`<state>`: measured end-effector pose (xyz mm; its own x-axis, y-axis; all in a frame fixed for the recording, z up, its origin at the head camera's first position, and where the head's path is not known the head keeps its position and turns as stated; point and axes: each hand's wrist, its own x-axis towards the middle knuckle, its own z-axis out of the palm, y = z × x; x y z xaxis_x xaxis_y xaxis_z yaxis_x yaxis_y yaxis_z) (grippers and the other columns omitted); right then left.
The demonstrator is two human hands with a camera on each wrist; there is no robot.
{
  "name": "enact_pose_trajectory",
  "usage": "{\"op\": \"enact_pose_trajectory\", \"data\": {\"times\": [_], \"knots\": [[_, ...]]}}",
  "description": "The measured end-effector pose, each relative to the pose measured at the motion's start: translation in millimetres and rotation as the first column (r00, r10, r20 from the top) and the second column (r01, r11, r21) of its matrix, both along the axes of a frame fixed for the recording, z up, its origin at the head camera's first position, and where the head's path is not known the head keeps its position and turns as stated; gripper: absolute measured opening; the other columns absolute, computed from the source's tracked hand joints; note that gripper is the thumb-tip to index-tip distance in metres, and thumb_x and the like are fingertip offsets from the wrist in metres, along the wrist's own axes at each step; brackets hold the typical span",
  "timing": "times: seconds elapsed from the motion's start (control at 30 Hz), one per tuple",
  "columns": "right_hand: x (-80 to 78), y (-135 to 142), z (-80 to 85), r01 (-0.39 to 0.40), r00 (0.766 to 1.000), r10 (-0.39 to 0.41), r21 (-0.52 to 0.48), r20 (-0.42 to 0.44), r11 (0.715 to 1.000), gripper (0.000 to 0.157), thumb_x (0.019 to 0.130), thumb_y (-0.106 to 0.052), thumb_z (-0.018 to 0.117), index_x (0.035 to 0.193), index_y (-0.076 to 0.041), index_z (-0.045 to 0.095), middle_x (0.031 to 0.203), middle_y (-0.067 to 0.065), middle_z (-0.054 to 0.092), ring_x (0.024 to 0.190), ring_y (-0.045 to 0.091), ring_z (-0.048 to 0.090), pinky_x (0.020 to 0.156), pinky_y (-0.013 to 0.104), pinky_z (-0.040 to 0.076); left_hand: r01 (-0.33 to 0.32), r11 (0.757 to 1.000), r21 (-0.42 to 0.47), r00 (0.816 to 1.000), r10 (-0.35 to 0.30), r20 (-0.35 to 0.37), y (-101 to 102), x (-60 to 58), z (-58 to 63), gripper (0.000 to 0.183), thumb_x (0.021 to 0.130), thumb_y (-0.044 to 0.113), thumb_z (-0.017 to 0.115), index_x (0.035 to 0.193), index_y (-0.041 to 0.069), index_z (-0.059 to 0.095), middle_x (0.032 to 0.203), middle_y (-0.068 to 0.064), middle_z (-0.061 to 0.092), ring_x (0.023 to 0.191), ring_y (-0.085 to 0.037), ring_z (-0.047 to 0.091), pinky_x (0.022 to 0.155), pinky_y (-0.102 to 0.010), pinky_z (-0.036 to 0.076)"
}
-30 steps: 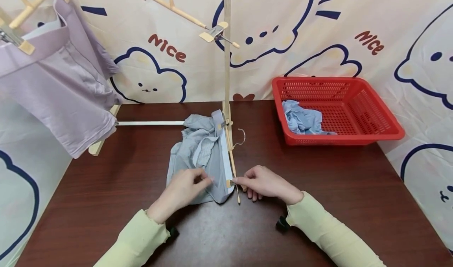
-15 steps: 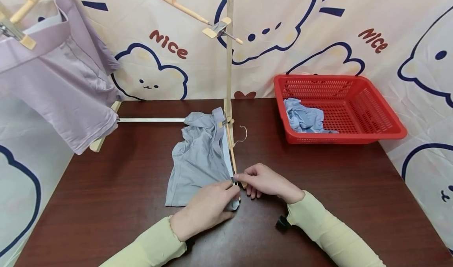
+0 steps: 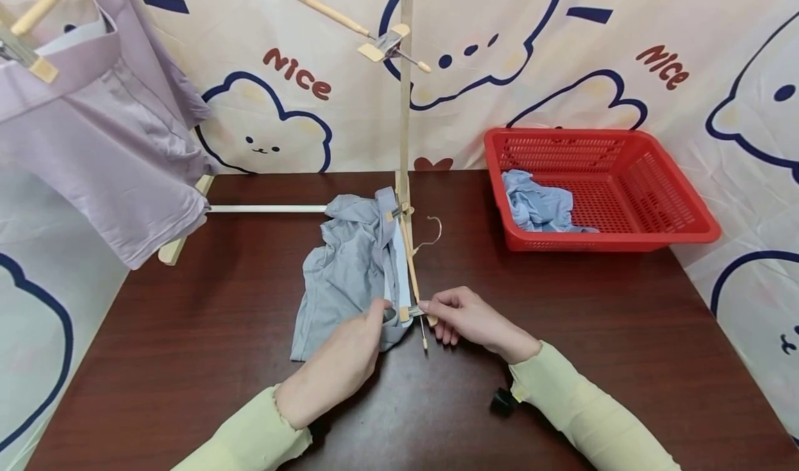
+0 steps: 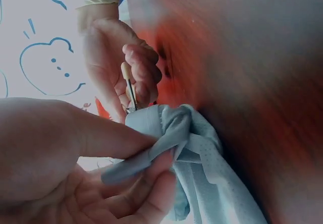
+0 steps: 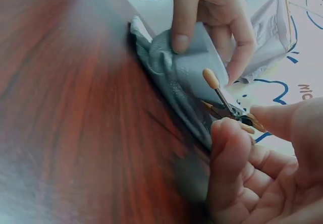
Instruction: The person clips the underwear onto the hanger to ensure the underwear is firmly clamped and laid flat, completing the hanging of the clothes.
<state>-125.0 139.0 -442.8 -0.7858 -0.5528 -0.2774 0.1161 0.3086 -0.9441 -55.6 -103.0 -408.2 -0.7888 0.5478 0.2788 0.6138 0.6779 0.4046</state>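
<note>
Grey shorts (image 3: 346,270) lie on the brown table, waistband along a wooden clip hanger (image 3: 409,270). The hanger's far clip (image 3: 394,214) is on the waistband. My left hand (image 3: 337,360) pinches the near end of the waistband (image 4: 126,169) between thumb and fingers, as the left wrist view shows. Around the near clip (image 3: 412,313), my right hand (image 3: 474,322) curls its fingers, with the thumb on its handle. In the right wrist view this metal clip (image 5: 242,118) stands close beside the cloth; whether it bites the waistband I cannot tell.
A red basket (image 3: 614,243) with a crumpled light-blue garment (image 3: 539,204) stands back right. Lilac shorts (image 3: 106,131) hang from a hanger at the left. A wooden post (image 3: 404,96) rises behind the grey shorts, and another clip hanger (image 3: 318,6) hangs above.
My left hand moved right onto the waistband's near end, covering the clip, then drew back a little left with the cloth pinched. My right hand stays at the clip.
</note>
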Motion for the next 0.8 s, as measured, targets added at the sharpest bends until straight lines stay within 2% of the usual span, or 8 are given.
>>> {"op": "enact_pose_trajectory", "data": {"times": [0.13,0.23,0.33,0.47,0.53,0.67,0.8], "knots": [[1.9,-0.5,-2.6,0.016,1.000,-0.016,-0.029,-0.006,0.999,0.040,0.103,-0.031,0.062,0.077,-0.001,0.063,0.064,0.007,0.062,0.050,0.014,0.055,0.049,0.027,0.050,-0.007,1.000,-0.003,1.000,0.007,-0.015,0.6,-0.9,-1.0,0.038,0.085,-0.015,0.064,0.121,-0.004,0.060,0.103,-0.009,0.061,0.079,-0.023,0.064,0.068,-0.036,0.055],[2.2,-0.6,-3.1,0.028,1.000,-0.028,-0.037,-0.001,0.999,0.040,0.103,-0.031,0.062,0.075,-0.003,0.063,0.064,0.008,0.063,0.050,0.014,0.054,0.049,0.026,0.049,-0.014,1.000,-0.004,1.000,0.014,0.001,0.9,-0.7,-3.5,0.037,0.085,-0.015,0.064,0.120,-0.002,0.058,0.088,-0.006,0.062,0.072,-0.021,0.064,0.062,-0.035,0.054],[1.8,-0.2,-2.4,0.032,0.999,-0.032,-0.041,0.004,0.999,0.040,0.103,-0.032,0.063,0.076,-0.001,0.063,0.064,0.009,0.063,0.050,0.015,0.054,0.049,0.026,0.049,-0.013,1.000,0.013,1.000,0.013,0.022,1.4,-0.2,-6.6,0.029,0.085,-0.015,0.062,0.110,0.000,0.058,0.080,-0.005,0.063,0.073,-0.021,0.065,0.061,-0.035,0.054],[0.5,0.3,-1.3,0.032,1.000,-0.032,-0.034,0.001,0.999,0.041,0.102,-0.032,0.064,0.079,0.002,0.065,0.064,0.009,0.063,0.050,0.016,0.054,0.049,0.026,0.049,0.014,1.000,0.026,0.999,-0.015,0.046,2.9,-1.9,-7.6,0.024,0.087,-0.014,0.064,0.103,0.004,0.070,0.090,-0.001,0.065,0.082,-0.018,0.066,0.070,-0.034,0.055],[-0.1,0.5,-1.6,0.027,1.000,-0.027,-0.029,-0.012,0.999,0.041,0.102,-0.031,0.064,0.081,0.004,0.066,0.064,0.009,0.063,0.050,0.016,0.054,0.049,0.026,0.049,0.025,0.999,0.024,0.998,-0.026,0.048,4.2,-2.6,-6.7,0.024,0.090,-0.010,0.066,0.104,0.007,0.074,0.090,0.001,0.063,0.081,-0.016,0.065,0.070,-0.033,0.055],[-1.0,0.8,-2.9,0.017,0.999,-0.018,-0.031,-0.031,0.999,0.040,0.103,-0.028,0.063,0.081,0.005,0.066,0.062,0.008,0.062,0.048,0.014,0.053,0.047,0.026,0.049,0.036,0.999,0.028,0.999,-0.037,0.034,8.1,-3.0,-3.8,0.020,0.094,-0.003,0.068,0.106,0.010,0.076,0.087,0.003,0.060,0.076,-0.015,0.061,0.068,-0.032,0.053],[-0.8,0.0,-4.1,0.014,0.999,-0.016,-0.041,-0.034,0.999,0.040,0.103,-0.027,0.063,0.080,0.006,0.065,0.061,0.007,0.061,0.048,0.013,0.052,0.046,0.025,0.047,0.056,0.996,0.062,0.998,-0.057,0.010,14.3,-4.3,-1.4,0.020,0.095,-0.003,0.068,0.107,0.010,0.077,0.093,0.003,0.065,0.083,-0.015,0.062,0.073,-0.033,0.054]]}}
